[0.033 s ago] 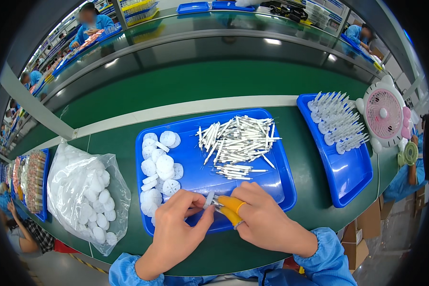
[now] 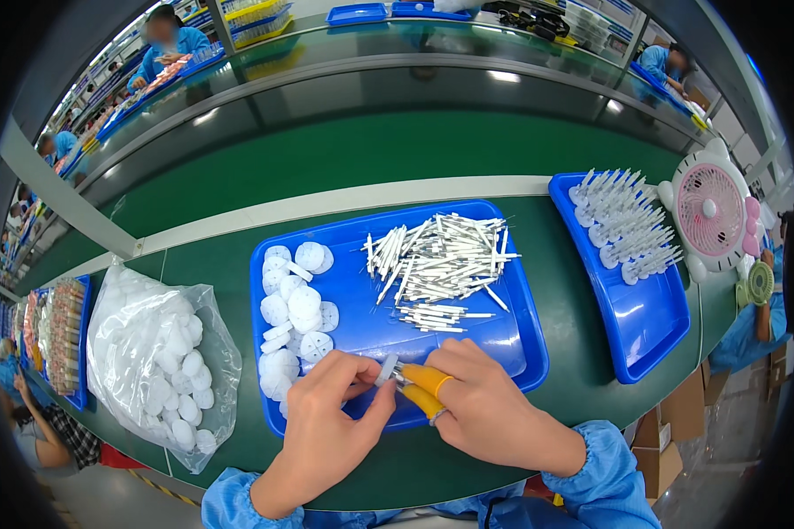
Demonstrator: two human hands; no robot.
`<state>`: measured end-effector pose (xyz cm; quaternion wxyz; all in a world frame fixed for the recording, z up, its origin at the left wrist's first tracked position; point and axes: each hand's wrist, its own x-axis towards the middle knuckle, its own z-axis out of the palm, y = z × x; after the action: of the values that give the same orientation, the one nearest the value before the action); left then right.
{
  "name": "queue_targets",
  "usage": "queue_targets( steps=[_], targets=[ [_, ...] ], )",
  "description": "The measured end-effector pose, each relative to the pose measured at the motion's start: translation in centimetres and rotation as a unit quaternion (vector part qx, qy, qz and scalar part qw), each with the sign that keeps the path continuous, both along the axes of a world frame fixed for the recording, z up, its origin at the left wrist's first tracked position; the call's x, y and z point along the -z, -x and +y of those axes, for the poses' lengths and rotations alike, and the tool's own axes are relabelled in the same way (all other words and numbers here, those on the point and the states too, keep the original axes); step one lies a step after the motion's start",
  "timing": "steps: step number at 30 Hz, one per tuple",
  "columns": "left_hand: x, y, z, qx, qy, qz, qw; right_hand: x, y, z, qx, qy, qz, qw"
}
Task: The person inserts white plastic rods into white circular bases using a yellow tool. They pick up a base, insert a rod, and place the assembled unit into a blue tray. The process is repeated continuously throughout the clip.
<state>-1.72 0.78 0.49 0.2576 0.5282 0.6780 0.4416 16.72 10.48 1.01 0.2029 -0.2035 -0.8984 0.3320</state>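
My left hand (image 2: pixel 333 410) pinches a thin white plastic disc (image 2: pixel 386 368) on edge between thumb and fingers. Close against the disc's right side is my right hand (image 2: pixel 481 401), closed, with yellow finger covers on its fingers. Something small, pale and shiny shows between those fingertips, mostly hidden by them. Both hands are over the front rim of a blue tray (image 2: pixel 348 227). In its left part lie several loose white discs (image 2: pixel 304 304); a heap of thin white sticks (image 2: pixel 441 256) with fine wire ends fills its far right part.
On the left sits a clear plastic bag (image 2: pixel 141 353) full of white discs. At right, a second blue tray (image 2: pixel 640 331) bears rows of discs with upright sticks (image 2: pixel 626 225). Beyond it stands a pink and white fan (image 2: pixel 710 207). Co-workers in blue sit across the green belt (image 2: pixel 326 150).
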Motion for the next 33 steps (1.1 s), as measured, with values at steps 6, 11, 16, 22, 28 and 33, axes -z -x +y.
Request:
queue_targets(
  steps=[6,11,16,22,28,33],
  targets=[
    [0.1,-0.4,-0.1,-0.006,-0.036,0.03,0.999,0.5,0.2,-0.8,0.041,0.019,0.043,0.998],
    [0.2,-0.4,-0.5,0.008,-0.057,0.069,0.996,0.8,0.6,-1.0,0.062,0.035,0.095,0.993],
    [0.5,-0.7,-0.7,0.015,-0.035,0.095,0.995,1.2,1.3,-1.7,0.084,0.021,0.091,0.992],
    [-0.5,-0.7,-0.4,-0.03,0.041,-0.136,0.989,0.5,0.1,-0.9,0.082,0.097,0.12,0.985],
    [-0.3,-0.1,-0.4,0.025,-0.047,-0.307,0.95,-0.8,-0.2,-1.3,0.11,0.012,0.166,0.98],
    [0.0,0.1,-0.5,0.047,-0.076,-0.207,0.974,-0.6,-0.6,-1.3,0.086,-0.018,0.14,0.986]
  ],
)
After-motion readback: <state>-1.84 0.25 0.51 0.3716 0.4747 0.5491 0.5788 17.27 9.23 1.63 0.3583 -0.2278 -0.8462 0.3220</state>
